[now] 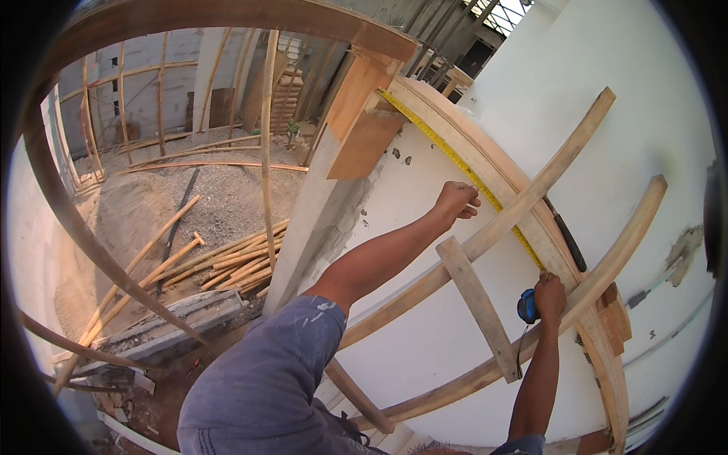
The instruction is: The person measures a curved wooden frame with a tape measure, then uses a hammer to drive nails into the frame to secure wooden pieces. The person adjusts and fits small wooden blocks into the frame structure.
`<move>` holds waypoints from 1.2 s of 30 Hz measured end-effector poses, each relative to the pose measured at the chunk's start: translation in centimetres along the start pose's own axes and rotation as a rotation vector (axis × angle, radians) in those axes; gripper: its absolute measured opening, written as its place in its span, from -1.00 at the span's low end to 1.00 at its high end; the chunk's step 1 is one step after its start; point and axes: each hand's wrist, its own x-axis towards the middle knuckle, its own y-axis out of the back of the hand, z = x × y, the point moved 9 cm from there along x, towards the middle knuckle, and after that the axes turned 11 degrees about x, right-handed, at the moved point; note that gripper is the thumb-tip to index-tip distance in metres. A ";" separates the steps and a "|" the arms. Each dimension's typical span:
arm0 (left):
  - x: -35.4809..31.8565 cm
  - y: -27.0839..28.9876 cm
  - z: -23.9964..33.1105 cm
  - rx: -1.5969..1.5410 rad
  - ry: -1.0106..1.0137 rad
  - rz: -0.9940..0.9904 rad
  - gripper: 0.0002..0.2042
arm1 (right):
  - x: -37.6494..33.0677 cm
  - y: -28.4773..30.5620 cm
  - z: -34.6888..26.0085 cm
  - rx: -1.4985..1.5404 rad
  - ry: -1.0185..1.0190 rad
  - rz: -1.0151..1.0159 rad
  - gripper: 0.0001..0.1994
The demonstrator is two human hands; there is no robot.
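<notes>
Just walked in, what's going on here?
A person has a tape measure drawn out along a wooden beam. The right hand holds the blue case at the lower end of the yellow blade. The left hand, fingers curled, is beside the blade; whether it touches is unclear. A ladder stands across the beam, one rail hiding part of the blade.

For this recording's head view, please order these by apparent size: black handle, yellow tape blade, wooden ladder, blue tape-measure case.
Largest to smallest:
1. wooden ladder
2. yellow tape blade
3. black handle
4. blue tape-measure case, judged by its visible part; the right hand seems to cover some, so places 3 and 4 are less sure.
</notes>
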 end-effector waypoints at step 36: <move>-17.1 -9.6 4.4 1.283 -1.124 0.029 -0.86 | 1.2 0.9 -0.1 0.083 0.014 0.067 -0.64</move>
